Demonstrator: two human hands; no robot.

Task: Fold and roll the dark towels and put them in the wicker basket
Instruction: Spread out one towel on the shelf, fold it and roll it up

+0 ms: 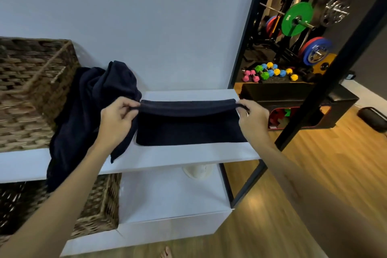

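A white shelf (188, 154) carries 3 things. A folded dark towel (188, 130) lies flat on it. Left of that towel sits a heap of unfolded dark towels (90, 111), one draping over the front edge. Further left stands a wicker basket (27, 94).

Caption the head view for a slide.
Both hands, left and right, pinch a dark towel's far edge on a white shelf.

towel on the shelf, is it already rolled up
No, the towel lies flat and folded on the shelf, its far edge pinched by the left hand and right hand.
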